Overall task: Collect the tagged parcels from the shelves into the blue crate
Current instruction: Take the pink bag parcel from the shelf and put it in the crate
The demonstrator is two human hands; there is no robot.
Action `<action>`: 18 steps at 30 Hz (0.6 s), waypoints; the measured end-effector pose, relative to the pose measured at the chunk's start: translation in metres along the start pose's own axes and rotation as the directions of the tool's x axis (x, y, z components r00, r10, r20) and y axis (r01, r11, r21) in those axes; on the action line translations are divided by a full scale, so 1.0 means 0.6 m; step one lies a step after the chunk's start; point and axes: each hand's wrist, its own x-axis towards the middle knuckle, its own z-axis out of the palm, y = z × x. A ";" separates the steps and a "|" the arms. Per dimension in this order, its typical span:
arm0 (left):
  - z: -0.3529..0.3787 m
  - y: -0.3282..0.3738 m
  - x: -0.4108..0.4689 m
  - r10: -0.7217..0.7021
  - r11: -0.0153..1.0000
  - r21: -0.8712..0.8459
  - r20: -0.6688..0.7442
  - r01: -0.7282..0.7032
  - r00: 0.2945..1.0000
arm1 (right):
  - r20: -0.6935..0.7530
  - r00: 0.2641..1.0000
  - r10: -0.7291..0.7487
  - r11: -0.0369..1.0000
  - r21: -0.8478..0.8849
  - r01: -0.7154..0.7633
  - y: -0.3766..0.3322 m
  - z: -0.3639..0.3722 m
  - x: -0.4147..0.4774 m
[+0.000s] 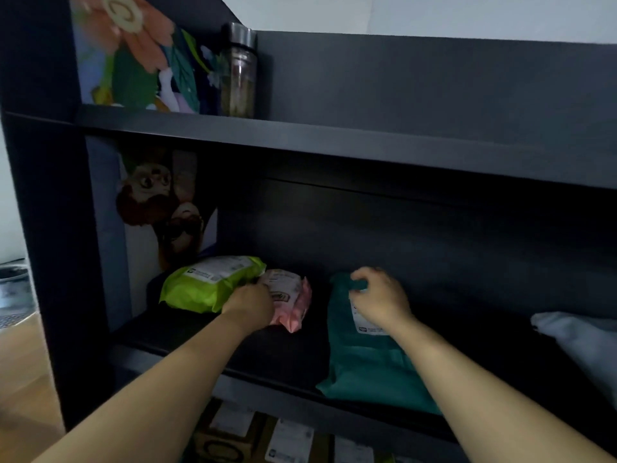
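Teal parcel (364, 365) overhangs shelf edge (267, 385), right hand (379, 300) pinching far end; left hand (248, 305) grips pink parcel (293, 300).

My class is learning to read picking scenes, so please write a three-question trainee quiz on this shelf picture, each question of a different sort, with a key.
1. True or false: the left hand is on the teal parcel.
2. Which parcel does the right hand grip at its far end? A) lime-green parcel B) pink parcel C) teal parcel
3. Fill in: on the upper shelf a clear ______ stands beside a flowered picture.

Key: 1 false, it lies where the lime-green and pink parcels meet; 2 C; 3 bottle.
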 end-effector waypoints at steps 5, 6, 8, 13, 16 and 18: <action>0.010 -0.001 0.015 -0.031 0.955 -0.292 0.070 0.051 0.997 | 0.353 0.930 0.103 0.934 0.286 -0.212 -0.092 0.094 0.003; 0.011 0.002 0.014 -0.052 0.924 -0.376 0.047 0.066 0.998 | 0.373 0.915 0.155 0.914 0.297 -0.276 -0.097 0.106 0.004; 0.015 0.007 0.011 -0.123 0.810 -0.569 0.069 0.140 0.990 | 0.377 0.895 0.239 0.871 0.324 -0.369 -0.101 0.117 0.003; 0.030 0.000 -0.001 -0.213 0.435 -0.893 0.023 0.116 0.977 | 0.244 0.914 0.325 0.683 0.607 -0.405 -0.093 0.088 -0.019; 0.013 0.012 -0.018 -0.202 0.354 -0.934 -0.122 -0.044 0.972 | 0.160 0.939 0.303 0.588 0.744 -0.316 -0.098 0.056 -0.045; -0.002 0.025 -0.025 -0.204 0.332 -0.936 -0.193 -0.118 0.960 | 0.082 0.942 0.326 0.576 0.773 -0.267 -0.101 0.037 -0.060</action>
